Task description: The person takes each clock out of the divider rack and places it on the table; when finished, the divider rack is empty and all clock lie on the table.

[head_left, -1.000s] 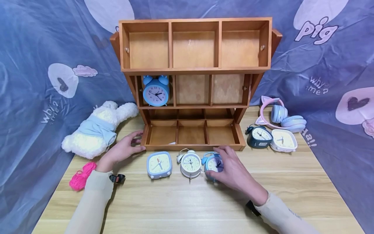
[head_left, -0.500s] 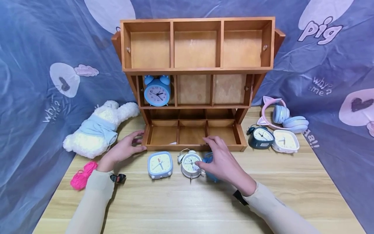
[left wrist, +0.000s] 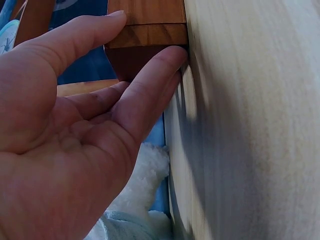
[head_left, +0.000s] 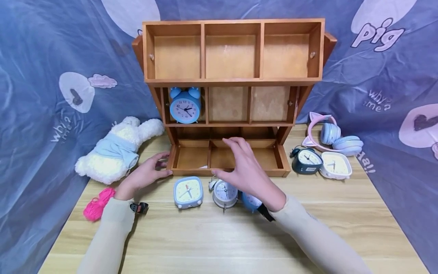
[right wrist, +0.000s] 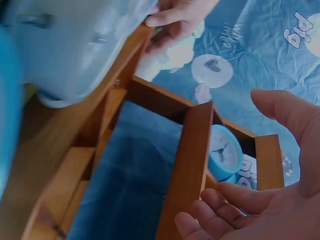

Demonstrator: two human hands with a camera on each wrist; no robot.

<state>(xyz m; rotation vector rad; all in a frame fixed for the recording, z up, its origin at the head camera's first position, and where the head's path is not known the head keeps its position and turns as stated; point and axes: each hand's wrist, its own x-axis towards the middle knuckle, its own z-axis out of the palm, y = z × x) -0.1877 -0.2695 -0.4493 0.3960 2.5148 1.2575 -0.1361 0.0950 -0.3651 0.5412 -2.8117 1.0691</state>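
My left hand (head_left: pixel 143 177) touches the lower left corner of a wooden shelf (head_left: pixel 232 80). In the left wrist view its thumb lies along one face of the corner (left wrist: pixel 155 35) and its fingers reach past another. My right hand (head_left: pixel 244 169), fingers spread and holding nothing, hovers before the shelf's bottom row. Beneath it stand a white twin-bell alarm clock (head_left: pixel 224 196) and a blue alarm clock (head_left: pixel 250 202), partly covered by hand and wrist. To the left is a light-blue square alarm clock (head_left: pixel 188 192). Another blue twin-bell clock (head_left: pixel 185 110) occupies the middle row's left compartment.
On the right stand a dark green alarm clock (head_left: pixel 307 161), a white square clock (head_left: pixel 335 165) and cat-ear headphones (head_left: pixel 346 144). A white plush toy (head_left: pixel 113 152) and pink yarn (head_left: pixel 98 204) lie on the left. Patterned blue cloth (head_left: pixel 373 76) hangs behind.
My right hand has left the blue clock at the front and moved left and forward, over the shelf's bottom row. My left hand stays at the shelf corner.
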